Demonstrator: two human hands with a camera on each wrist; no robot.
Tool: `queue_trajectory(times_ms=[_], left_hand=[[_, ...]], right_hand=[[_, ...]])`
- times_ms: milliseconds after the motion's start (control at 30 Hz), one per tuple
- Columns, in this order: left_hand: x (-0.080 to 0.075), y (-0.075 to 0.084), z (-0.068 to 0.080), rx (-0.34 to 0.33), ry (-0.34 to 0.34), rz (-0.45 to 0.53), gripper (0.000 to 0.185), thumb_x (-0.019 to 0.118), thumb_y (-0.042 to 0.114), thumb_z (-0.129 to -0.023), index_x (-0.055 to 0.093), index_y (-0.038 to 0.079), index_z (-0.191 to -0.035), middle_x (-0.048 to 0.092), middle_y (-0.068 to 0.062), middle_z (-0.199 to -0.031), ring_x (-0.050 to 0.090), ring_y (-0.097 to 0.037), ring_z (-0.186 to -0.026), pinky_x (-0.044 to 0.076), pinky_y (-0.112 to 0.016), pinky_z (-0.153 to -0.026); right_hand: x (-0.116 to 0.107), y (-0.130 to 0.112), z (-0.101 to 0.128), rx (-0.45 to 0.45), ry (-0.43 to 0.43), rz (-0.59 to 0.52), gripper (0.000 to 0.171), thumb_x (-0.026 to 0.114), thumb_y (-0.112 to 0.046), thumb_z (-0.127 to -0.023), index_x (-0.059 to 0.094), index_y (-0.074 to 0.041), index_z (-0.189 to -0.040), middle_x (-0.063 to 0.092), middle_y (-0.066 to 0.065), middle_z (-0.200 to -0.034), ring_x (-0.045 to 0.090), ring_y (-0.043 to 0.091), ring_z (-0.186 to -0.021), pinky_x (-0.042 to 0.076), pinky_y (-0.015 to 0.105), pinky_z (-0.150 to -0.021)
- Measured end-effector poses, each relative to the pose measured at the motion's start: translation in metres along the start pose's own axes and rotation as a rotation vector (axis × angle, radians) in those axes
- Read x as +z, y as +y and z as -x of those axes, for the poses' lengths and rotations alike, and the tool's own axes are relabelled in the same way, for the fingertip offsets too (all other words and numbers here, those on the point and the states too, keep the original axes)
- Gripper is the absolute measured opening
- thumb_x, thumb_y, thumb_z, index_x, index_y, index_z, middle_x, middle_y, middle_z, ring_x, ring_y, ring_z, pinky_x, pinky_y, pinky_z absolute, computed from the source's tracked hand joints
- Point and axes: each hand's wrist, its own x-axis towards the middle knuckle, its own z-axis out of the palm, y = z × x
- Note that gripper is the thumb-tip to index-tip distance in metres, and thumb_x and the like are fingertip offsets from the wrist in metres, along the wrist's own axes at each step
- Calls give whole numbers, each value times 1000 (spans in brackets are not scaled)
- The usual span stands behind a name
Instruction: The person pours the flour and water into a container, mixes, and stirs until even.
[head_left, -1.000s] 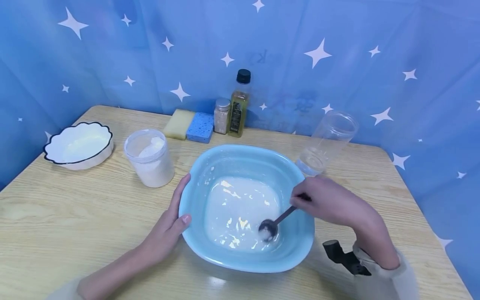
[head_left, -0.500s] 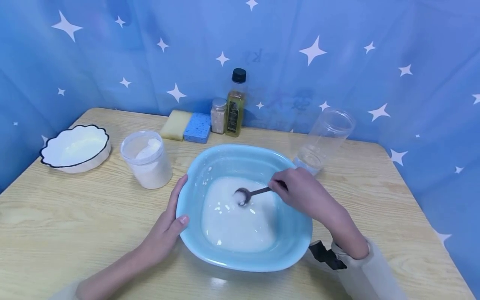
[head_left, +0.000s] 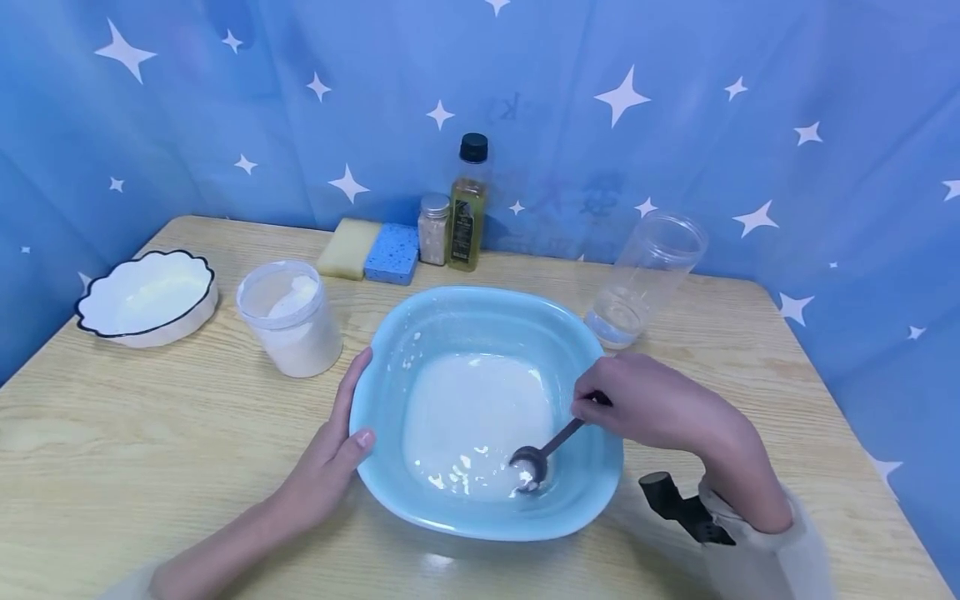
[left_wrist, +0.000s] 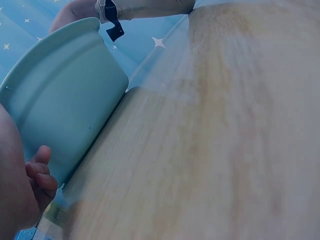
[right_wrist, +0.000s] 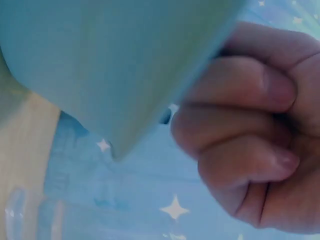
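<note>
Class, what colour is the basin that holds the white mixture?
Light blue; the basin shows best in the head view.

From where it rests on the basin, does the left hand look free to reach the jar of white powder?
Probably yes. The left hand rests on the basin's left rim, and the powder jar stands just beyond it with only bare table between.

Jars (head_left: 289, 317) flanking basin (head_left: 450, 321); bare tabletop (head_left: 150, 433) left.

Bare hands — cream sleeves, black cam mount (head_left: 682, 506) on rt wrist.
</note>
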Motion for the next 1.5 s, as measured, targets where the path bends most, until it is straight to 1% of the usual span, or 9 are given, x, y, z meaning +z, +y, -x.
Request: queue_trajectory(times_ms=[367,500,600,767,1033,1167,1300,1400,1500], left_hand=[[1,2,0,16,15,3,68,36,11,-95,2,30,-150,8,-2,-155,40,-37,-124,50,-34,-83],[0,3,0,14,18,11,68,36,11,-95,2,30,-150,10,-3,-154,42,-38,-122,52,-33,-80],[0,2,0,9,11,15,67,35,12,-95,1,30,-150,9,-3,-155,42,-40,-122,52,-32,-79],[-1,1,0,-7,4,9,66,34,13,-96,-1,31,-150,6,-1,-155,38,-39,-125,51,-33,-81],[-1,-2,1,-1,-9,1,66,34,16,-97,-2,29,-150,6,0,-155,38,-39,-125,50,-34,-83],[-1,-1,1,-2,-7,1,65,34,15,-97,-2,29,-150,6,1,-155,38,-38,-125,50,-34,-83],[-1,1,1,-9,-6,1,66,35,14,-97,-2,29,-150,5,1,-155,38,-37,-126,49,-34,-85],[-1,2,0,-15,-7,6,67,35,14,-97,-2,30,-150,4,1,-155,38,-38,-126,50,-34,-85],[-1,2,0,-15,-5,11,67,34,13,-97,-2,31,-150,4,0,-155,39,-40,-125,50,-33,-83]], right_hand=[[0,3,-5,152,269,171,24,54,-6,-89,62,-14,-68,39,-4,-54,33,13,-48,30,26,-46],[6,5,-18,155,341,171,19,57,-9,-90,65,-9,-73,41,-2,-53,35,14,-48,32,26,-46],[13,5,-28,112,374,156,18,59,-10,-90,67,-7,-75,45,-3,-55,38,13,-49,34,26,-47],[25,0,-38,5,329,114,16,59,-10,-90,67,-10,-77,47,-5,-57,39,10,-51,36,25,-49],[31,-13,-34,-164,90,-22,22,57,-13,-92,62,-16,-71,42,-11,-57,34,3,-49,33,19,-48],[26,-15,-25,-132,-2,-53,25,57,-13,-92,60,-18,-67,41,-12,-57,34,2,-49,32,19,-47],[17,-11,-16,-77,-31,-43,27,57,-13,-91,59,-18,-65,43,-11,-58,36,3,-49,34,20,-47],[9,-7,-9,4,10,-1,27,57,-12,-90,59,-18,-64,44,-10,-57,35,5,-49,35,21,-47],[4,-4,-6,76,102,69,26,57,-11,-90,58,-18,-65,43,-8,-56,34,8,-48,33,23,-47]])
